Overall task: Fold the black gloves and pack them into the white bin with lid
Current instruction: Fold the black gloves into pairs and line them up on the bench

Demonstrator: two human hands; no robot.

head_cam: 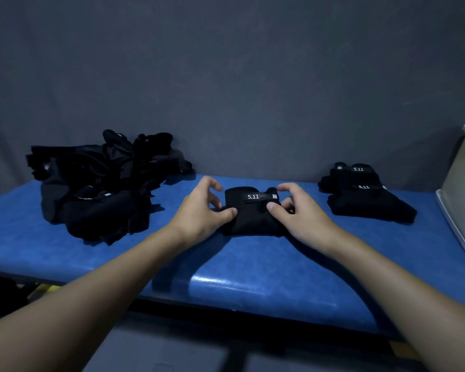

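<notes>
A: What takes up most of the view?

B: A grey wall (226, 76) fills the back, and in front of it a blue padded table (253, 277) runs from side to side.

A: And on the table?

B: At the far left sits a loose pile of black gloves (100, 183), tangled and unfolded. At the right edge stands the white bin (462, 189), partly cut off by the frame, with a flat white lid (457, 232) at its foot. Whether the bin stands on the lid cannot be told.

A: Is anything folded?

B: Yes. A folded stack (365, 194) of black gloves lies near the bin, on the table and not in it, and two white "5.11" labels show on it.

A: Where are the person's hands?

B: Both are at the middle of the table, on a folded glove (253, 210) that lies flat on the blue padding. The left hand (202, 208) pinches its left edge, thumb on top and fingers curled. The right hand (298, 213) grips the right edge the same way.

A: Any marking on that one?

B: A "5.11" strap (253, 196) lies across its far side.
</notes>
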